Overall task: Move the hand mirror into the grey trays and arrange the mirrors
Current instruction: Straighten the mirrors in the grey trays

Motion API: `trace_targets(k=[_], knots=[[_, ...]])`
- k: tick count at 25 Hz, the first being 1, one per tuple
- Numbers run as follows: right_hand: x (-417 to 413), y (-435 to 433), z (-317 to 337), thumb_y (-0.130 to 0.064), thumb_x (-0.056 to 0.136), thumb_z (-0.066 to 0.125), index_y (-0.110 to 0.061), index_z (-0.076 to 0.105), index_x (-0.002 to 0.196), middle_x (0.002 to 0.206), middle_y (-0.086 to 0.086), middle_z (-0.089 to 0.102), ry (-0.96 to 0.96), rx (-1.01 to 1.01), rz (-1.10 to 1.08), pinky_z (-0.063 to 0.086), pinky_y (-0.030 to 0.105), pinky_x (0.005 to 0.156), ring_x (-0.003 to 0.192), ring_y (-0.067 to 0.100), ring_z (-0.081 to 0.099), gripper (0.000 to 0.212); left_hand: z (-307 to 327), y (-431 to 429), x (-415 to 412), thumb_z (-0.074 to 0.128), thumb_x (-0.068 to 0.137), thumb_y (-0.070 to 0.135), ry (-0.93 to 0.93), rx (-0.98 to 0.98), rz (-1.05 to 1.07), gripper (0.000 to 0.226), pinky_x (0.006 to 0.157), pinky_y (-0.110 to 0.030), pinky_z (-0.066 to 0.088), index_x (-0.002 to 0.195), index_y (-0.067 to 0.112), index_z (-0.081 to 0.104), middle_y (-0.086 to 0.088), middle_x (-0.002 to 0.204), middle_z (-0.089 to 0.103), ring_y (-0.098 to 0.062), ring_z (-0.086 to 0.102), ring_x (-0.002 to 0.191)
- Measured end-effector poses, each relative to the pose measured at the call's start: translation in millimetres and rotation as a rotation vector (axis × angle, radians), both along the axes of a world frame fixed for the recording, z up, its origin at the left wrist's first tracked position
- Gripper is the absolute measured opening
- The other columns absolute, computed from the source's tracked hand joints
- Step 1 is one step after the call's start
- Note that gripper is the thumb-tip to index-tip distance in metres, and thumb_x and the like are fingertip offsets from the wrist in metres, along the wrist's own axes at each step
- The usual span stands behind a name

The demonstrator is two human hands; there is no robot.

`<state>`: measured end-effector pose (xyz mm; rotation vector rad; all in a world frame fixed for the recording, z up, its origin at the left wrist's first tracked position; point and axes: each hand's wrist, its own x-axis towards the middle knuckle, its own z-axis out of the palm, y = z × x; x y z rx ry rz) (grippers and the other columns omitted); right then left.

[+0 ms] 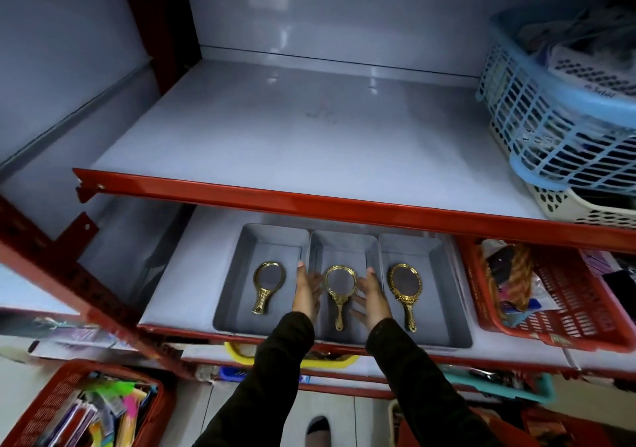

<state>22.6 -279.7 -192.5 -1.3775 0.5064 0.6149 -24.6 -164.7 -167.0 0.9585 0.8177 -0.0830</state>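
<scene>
Three grey trays side by side on the lower shelf, near its front edge; one gold mirror face-up in each. Left hand and right hand both open, gripping nothing, flanking the middle mirror in the middle tray. Step looks like squaring it: nudge the handle gently until it matches the left mirror and right mirror, head toward the tray's back wall. Faint print on a packet in the blue basket, unreadable.
</scene>
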Motion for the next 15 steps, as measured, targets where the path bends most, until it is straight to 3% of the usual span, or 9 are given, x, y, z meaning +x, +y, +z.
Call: trace_targets(k=[3, 7, 10, 15], knots=[[-17, 18, 9, -0.056, 0.096, 0.038, -0.010, 0.047, 0.143, 0.149, 0.012, 0.047, 0.012, 0.033, 0.032, 0.041, 0.041, 0.097, 0.132, 0.031, 0.047, 0.067, 8, 24, -19, 0.011, 0.096, 0.062, -0.058, -0.017, 0.026, 0.078, 0.122, -0.039, 0.013, 0.153, 0.011, 0.027, -0.008, 0.159, 0.030, -0.027, 0.026, 0.148], [-31, 60, 16, -0.055, 0.097, 0.035, -0.007, 0.044, 0.143, 0.150, 0.014, 0.045, 0.066, 0.118, 0.118, 0.037, 0.045, 0.108, 0.135, 0.033, 0.044, 0.067, 9, 63, -30, 0.017, 0.096, 0.061, -0.031, -0.010, 0.173, 0.075, 0.122, -0.039, 0.011, 0.151, 0.011, 0.033, -0.009, 0.156, 0.037, -0.026, 0.031, 0.146], [-30, 98, 11, -0.057, 0.096, 0.036, -0.007, 0.044, 0.143, 0.151, 0.013, 0.044, 0.093, 0.097, 0.159, 0.038, 0.044, 0.105, 0.135, 0.034, 0.044, 0.069, 3, 102, -27, 0.020, 0.096, 0.062, -0.007, -0.018, 0.222, 0.077, 0.120, -0.042, 0.021, 0.151, 0.009, 0.032, -0.010, 0.154, 0.039, -0.027, 0.036, 0.143], [-17, 144, -7, -0.056, 0.094, 0.044, -0.015, 0.036, 0.149, 0.157, 0.009, 0.035, 0.137, 0.048, 0.113, 0.035, 0.047, 0.109, 0.142, 0.032, 0.035, 0.069, -17, 143, -14, 0.018, 0.094, 0.065, 0.124, 0.014, 0.144, 0.082, 0.122, -0.038, 0.014, 0.154, 0.009, 0.021, -0.003, 0.159, 0.028, -0.024, 0.022, 0.150]])
